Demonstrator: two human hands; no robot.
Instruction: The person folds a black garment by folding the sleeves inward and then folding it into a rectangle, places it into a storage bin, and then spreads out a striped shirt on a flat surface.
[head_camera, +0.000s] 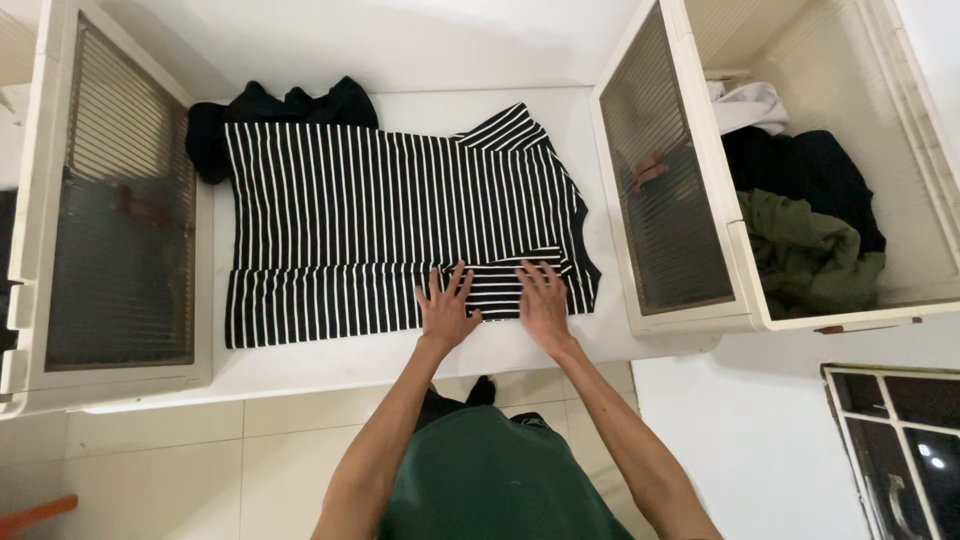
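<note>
Striped shirt (390, 220) spread flat on the tabletop (520, 345) under your hands, your left hand (446, 312) and right hand (545, 300) open, palms pressing its folded sleeve, black garment (270, 105) beyond, bin (690, 200) of clothes to your right

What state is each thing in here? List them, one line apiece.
Striped shirt: spread flat on the white table, near sleeve folded inward.
Left hand: flat on the shirt, fingers spread, holding nothing.
Right hand: flat on the folded sleeve.
Black garment: bunched at the far edge, partly under the shirt.
Right bin: open, holding crumpled white, black and green clothes.
Left bin: contents not visible.
</note>
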